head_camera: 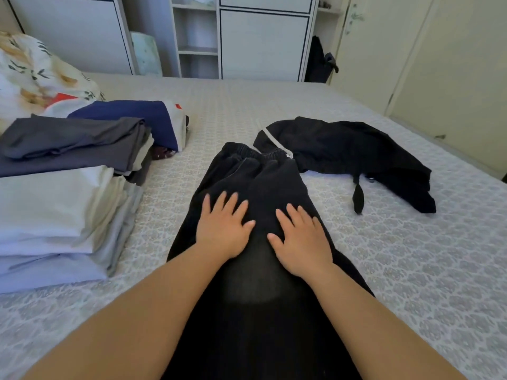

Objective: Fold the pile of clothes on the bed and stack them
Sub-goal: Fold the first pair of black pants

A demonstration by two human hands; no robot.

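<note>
Black trousers (255, 187) lie flat on the bed (411, 256), lengthwise, elastic waistband at the far end, just beyond the fingers (227, 204); both palms sit on the fabric. Crumpled black garment (354, 154) with white stripe: unfolded, far-right of the fingers, touching the waistband corner. Folded stack (55, 215), white and pale items under grey and navy ones, left of the fingers, well apart.

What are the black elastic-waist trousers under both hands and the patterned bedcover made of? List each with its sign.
Black elastic-waist trousers: likely soft matte cotton knit; gathered waistband, faded sheenless surface, fabric lying limp.
Patterned bedcover: seemingly quilted woven cloth; repeating raised motif, matte, lying flat.
</note>
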